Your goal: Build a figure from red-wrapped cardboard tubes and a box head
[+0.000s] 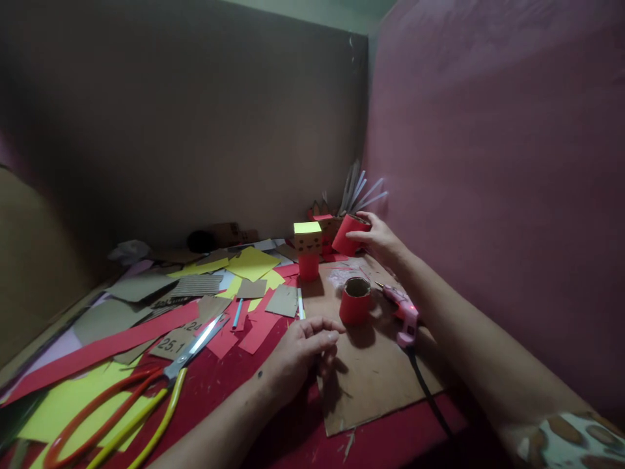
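My right hand [378,236] grips a red paper-covered tube [347,236], holding it tilted above the back of the cardboard sheet [375,384]. A second red tube [355,306] stands upright on that sheet, its hollow top facing up. My left hand [312,345] hovers over the sheet's left edge, just short of the standing tube. Its fingers are loosely bent, with nothing visible in them. Behind stands a small figure [308,251] with a red tube body and a box head with a drawn face and yellow top. A pink glue gun [403,312] lies right of the standing tube.
Large scissors [170,374] with orange and yellow handles lie at the left. Around them are yellow paper [252,264], a long red strip [107,348] and cardboard scraps [283,301]. Pale sticks [366,189] stand at the back, near the pink wall [498,163]. A black cord [430,391] trails forward.
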The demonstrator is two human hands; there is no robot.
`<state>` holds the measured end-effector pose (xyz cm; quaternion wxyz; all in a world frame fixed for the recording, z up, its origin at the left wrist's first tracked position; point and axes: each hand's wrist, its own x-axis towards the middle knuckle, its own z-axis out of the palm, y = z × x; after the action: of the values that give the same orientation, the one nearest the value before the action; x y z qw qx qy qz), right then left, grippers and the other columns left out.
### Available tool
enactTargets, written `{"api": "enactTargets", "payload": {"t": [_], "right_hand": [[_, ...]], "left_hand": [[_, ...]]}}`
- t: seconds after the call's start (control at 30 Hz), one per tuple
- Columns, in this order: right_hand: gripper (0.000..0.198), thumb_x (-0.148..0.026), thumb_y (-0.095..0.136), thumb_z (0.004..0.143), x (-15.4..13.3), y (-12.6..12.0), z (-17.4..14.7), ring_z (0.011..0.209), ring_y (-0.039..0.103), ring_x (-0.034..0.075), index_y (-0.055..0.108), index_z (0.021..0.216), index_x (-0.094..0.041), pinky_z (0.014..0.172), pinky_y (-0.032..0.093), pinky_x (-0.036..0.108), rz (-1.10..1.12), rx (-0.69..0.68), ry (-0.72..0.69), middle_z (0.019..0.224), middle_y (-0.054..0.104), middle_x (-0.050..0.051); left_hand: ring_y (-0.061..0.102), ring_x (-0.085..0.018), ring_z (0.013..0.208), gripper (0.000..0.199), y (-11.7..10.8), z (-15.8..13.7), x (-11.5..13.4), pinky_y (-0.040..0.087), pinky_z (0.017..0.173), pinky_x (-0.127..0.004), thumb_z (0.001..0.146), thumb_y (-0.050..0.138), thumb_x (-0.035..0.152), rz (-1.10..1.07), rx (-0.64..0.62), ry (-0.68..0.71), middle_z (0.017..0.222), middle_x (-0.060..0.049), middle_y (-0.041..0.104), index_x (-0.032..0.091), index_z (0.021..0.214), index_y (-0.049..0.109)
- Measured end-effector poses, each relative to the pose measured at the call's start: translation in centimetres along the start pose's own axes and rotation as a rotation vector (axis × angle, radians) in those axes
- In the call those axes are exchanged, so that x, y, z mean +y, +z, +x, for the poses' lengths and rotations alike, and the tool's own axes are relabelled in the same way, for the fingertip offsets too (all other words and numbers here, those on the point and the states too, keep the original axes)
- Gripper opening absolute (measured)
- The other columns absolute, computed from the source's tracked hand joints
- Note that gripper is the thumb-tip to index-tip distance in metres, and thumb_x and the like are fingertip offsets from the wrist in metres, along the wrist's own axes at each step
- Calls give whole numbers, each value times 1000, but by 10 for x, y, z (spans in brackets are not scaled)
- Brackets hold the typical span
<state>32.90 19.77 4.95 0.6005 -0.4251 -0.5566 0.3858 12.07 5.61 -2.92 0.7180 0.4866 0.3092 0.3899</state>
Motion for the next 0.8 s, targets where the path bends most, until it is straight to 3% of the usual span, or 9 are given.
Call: {"api": "enactTargets", "payload": {"t": [0.1,0.2,0.37,0.5,0.63,0.73,0.8], "right_hand": [[61,-27,81,58,-14,-1,-19,76,65,18,52,112,-23,62,57,31,162,36,-34,95,66,2],[38,-27,78,66,-21,0,-40,69,63,15,61,98,-17,60,56,26,465,-16,-6,84,68,3],[25,-26,70,75,-23,2,-61,62,63,17,62,95,-14,54,55,28,847,92,302,72,68,3],[23,-30,69,77,-21,0,-65,58,62,18,58,93,-18,53,54,32,947,92,396,67,66,1],[36,-33,78,69,-14,-4,-66,63,63,18,57,95,-21,61,57,37,961,110,394,72,66,-1],[45,-31,84,61,-9,-8,-66,69,65,20,56,95,-24,68,59,42,969,123,340,76,67,-1],[48,-30,86,57,-5,-11,-65,70,67,22,57,95,-24,68,60,42,988,109,324,76,68,-1]], "left_hand": [[42,-5,35,28,1,-1,1,30,38,-19,69,72,31,1,8,3,46,4,51,12,87,65],[41,-5,34,29,1,-2,3,30,38,-19,68,73,31,-5,27,2,46,5,51,12,87,65],[42,-5,35,29,1,-3,7,30,39,-19,67,74,31,-18,57,-28,45,5,52,13,88,65],[43,-6,36,31,-1,-2,5,29,40,-19,67,75,33,-32,68,-23,45,4,52,13,88,66],[41,-6,36,31,-2,-3,7,31,41,-20,68,76,34,-40,83,-22,45,5,51,13,89,66],[45,-7,42,40,-7,0,23,35,43,-21,66,78,34,31,194,19,54,4,55,14,98,64],[52,-11,51,49,-17,8,39,41,49,-24,63,80,35,171,336,132,66,1,60,13,103,62]]}}
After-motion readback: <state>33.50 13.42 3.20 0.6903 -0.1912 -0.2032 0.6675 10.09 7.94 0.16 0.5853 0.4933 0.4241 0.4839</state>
